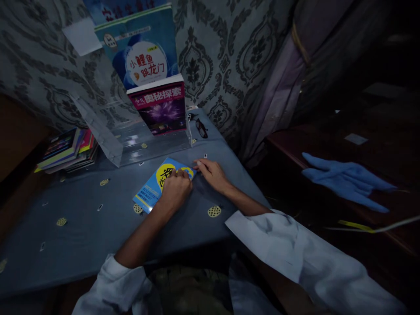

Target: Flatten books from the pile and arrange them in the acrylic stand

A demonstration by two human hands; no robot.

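A blue and yellow book lies closed and slanted on the table in front of me. My left hand rests on its cover with bent fingers, holding it down and hiding part of the title. At the book's upper right corner is my right hand, its thumb and fingertips close together on the corner. The underside of the right fingers is hidden.
Behind the book stands a clear acrylic rack with a purple-covered book and a blue book. Stacked books lie left. Glasses sit near the wall; blue gloves lie on a dark surface right.
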